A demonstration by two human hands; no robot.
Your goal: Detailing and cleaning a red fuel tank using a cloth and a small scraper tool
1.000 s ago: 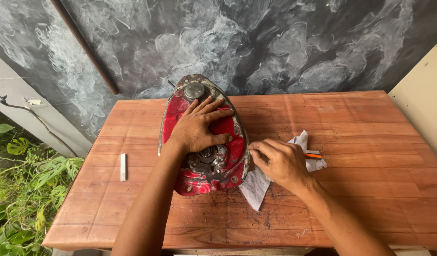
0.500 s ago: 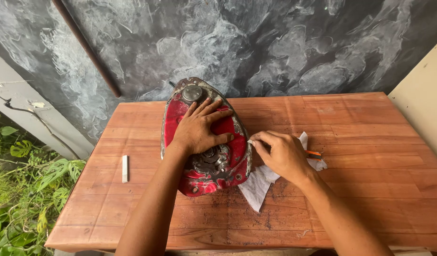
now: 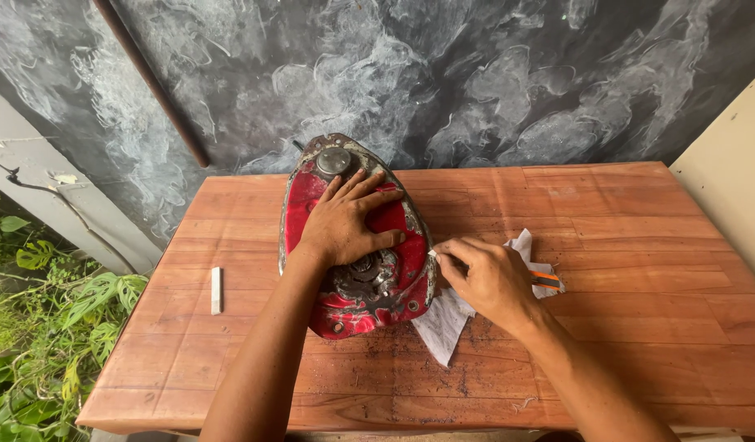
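A worn red metal tank (image 3: 354, 295) with a round cap at its far end lies on the wooden table (image 3: 639, 245). My left hand (image 3: 345, 221) rests flat on top of it, fingers spread. My right hand (image 3: 486, 277) is at the tank's right edge, its fingertips pinched on a small pale thing against the rim. Under this hand lies a crumpled white cloth (image 3: 443, 323), and an orange and black tool (image 3: 546, 281) sticks out beside the knuckles.
A small white stick (image 3: 217, 290) lies on the table's left side. Dark grit is scattered near the front edge. A smeared dark wall (image 3: 476, 82) stands behind, a leaning brown pole (image 3: 152, 82) at left, green plants (image 3: 42, 327) below left.
My right hand has slid slightly left, closer to the tank's right rim. My left hand stays flat on the tank.
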